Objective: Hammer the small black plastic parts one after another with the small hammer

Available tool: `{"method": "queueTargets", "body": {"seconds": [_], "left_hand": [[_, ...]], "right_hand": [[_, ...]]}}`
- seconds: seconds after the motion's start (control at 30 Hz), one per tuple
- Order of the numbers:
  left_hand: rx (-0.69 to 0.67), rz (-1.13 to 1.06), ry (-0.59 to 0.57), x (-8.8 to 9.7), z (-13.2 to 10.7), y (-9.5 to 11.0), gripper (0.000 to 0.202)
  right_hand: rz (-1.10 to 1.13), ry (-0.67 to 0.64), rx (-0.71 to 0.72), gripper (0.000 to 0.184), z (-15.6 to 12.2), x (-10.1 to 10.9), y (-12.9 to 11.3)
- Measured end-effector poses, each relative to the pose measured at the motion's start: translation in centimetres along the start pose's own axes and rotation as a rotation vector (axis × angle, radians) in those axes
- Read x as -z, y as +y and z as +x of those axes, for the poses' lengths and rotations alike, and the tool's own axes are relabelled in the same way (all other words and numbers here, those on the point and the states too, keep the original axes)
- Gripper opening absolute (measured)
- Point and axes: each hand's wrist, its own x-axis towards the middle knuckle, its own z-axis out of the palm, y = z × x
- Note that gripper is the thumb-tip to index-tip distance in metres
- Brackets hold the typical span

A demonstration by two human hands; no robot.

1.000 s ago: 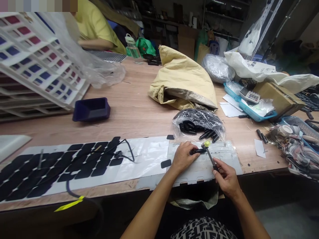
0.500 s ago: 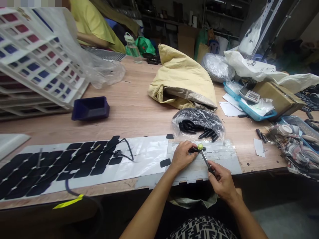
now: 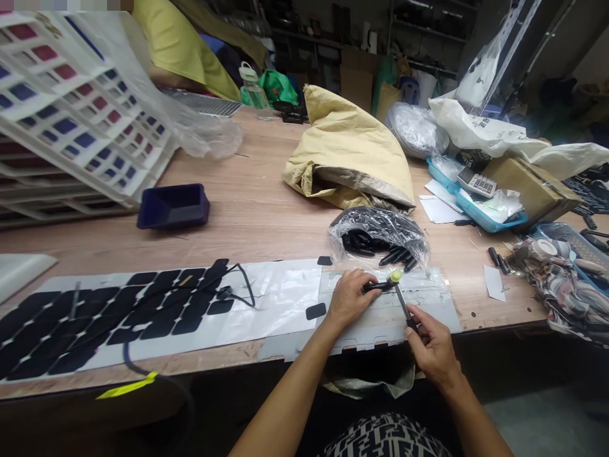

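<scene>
At the near edge of the desk (image 3: 247,209), seen from the head camera, the hammer (image 3: 402,301) has swung rightward since half a second ago: its pale yellow-green head, which sat over the middle of the black rod-like piece (image 3: 378,287), is now at that piece's right end, and the right hand (image 3: 432,348) has shifted right with it; whether head and piece touch, I cannot tell. The left hand (image 3: 351,297) has hardly moved. Its grip is closed around the left part of the piece, thumb and fingers covering that end, and steadies it low over a grey-white board (image 3: 428,317). The right hand's grip is wrapped about the hammer's dark handle, the shaft slanting up and left. Just beyond the hands, a clear plastic bag (image 3: 413,228) of black handles (image 3: 359,242) bounds the work spot, with a tan sack (image 3: 352,146) behind it. To the left lies a white sheet (image 3: 276,311) with dark cell-like squares, a black cable (image 3: 248,289) across it; farther back stand a dark blue tray (image 3: 174,221) and a tilted white crate (image 3: 28,115). A co-worker's yellow sleeve (image 3: 190,51) shows past the crate. Off right, a blue basket (image 3: 495,222) holds a calculator (image 3: 478,183) beside a cardboard box (image 3: 535,184).
</scene>
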Motion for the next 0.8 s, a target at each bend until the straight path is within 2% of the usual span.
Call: {"method": "queueTargets", "body": {"seconds": [0.17,0.43,0.57,0.63,0.7,0.8], "left_hand": [[0.005,-0.001,-0.004,0.1,-0.1,0.2,0.012],[-0.006,0.018,-0.01,0.0,0.0,0.0,0.012],[-0.038,-0.063,-0.003,0.7,-0.3,0.6,0.012],[-0.059,-0.18,-0.004,1.5,-1.6,1.7,0.014],[-0.085,-0.297,-0.065,2.2,-3.9,3.2,0.016],[-0.135,-0.376,-0.295,2.0,-8.5,5.3,0.017]], "right_hand": [[0.034,-0.018,-0.052,0.043,0.1,0.3,0.2],[0.275,0.063,-0.161,0.043,2.0,0.0,1.3],[0.382,0.104,-0.201,0.045,2.4,-0.1,2.0],[0.41,0.101,-0.195,0.045,2.3,0.0,2.2],[0.434,0.085,-0.177,0.045,2.2,0.0,2.4],[0.455,0.075,-0.153,0.043,2.0,0.0,2.6]]}}
